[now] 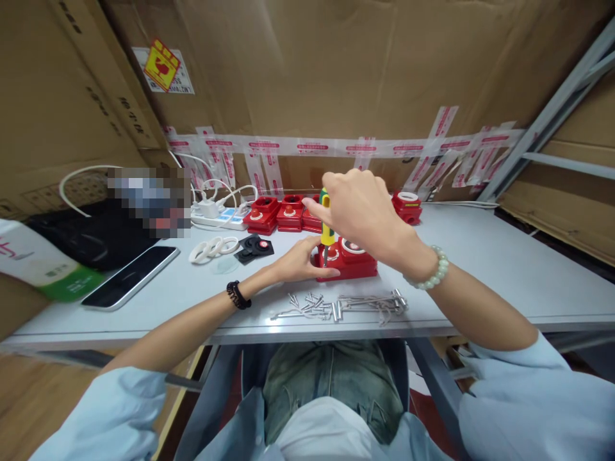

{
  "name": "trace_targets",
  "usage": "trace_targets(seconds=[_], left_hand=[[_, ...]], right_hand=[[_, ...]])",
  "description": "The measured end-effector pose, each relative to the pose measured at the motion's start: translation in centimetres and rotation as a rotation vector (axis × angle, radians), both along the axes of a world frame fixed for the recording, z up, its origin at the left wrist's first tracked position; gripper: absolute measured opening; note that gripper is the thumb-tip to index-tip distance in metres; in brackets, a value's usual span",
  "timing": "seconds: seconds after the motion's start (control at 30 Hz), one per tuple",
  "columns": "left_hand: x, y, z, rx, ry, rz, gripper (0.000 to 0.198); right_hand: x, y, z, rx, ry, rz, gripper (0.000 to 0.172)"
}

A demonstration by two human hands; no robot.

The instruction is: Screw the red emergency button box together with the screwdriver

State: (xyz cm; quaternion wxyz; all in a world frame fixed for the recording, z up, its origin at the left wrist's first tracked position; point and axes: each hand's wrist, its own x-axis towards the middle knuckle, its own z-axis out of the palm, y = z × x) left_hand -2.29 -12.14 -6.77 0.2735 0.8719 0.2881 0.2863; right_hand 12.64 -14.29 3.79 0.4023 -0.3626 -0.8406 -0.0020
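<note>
On the counter [500,269] | right hand [360,208] wrapped round screwdriver [328,235] | left hand [300,262] half-curled, gripping red box [354,264], screws [312,303] at box's 6 o'clock | imo press dead straight

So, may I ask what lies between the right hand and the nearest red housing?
A screwdriver, pointing down at the red housing, in the head view.

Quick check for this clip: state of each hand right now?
Left hand: holding the red device by its left end.
Right hand: closed around the screwdriver, shaft pointing down.
</note>
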Motion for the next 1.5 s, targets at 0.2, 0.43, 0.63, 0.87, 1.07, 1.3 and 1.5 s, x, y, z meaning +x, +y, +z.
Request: trace_targets(seconds=[0.2,0.43,0.63,0.87,1.07,1.3,1.5], left_hand=[[-0.2,0.3,0.2,0.025,0.080,0.075,0.059],[-0.5,0.7,-0.1,0.010,0.063,0.029,0.058],[-0.8,-0.4,1.0,0.124,-0.048,0.084,0.057],[-0.9,-0.7,1.8,-0.140,-0.219,-0.038,0.034],[-0.7,-0.2,1.4,-0.143,-0.265,-0.031,0.033],[0.0,-0.3,1.6,-0.180,-0.330,0.009,0.034],[1.0,-0.2,0.5,-0.196,-0.430,0.064,0.042]], right_hand=[[1.7,-0.6,3.2,-0.069,-0.314,0.199,0.015],[2.9,-1.1,3.0,-0.109,-0.351,0.083,0.024],[2.0,-0.9,1.5,0.008,-0.286,-0.078,0.021],[2.0,-0.4,0.6,-0.114,-0.116,0.072,0.024],[3.3,2.4,-5.1,-0.390,0.126,0.416,0.040],[3.5,2.6,-6.8,-0.513,0.305,0.502,0.044],[2.9,2.2,-6.8,-0.432,0.414,0.428,0.039]])
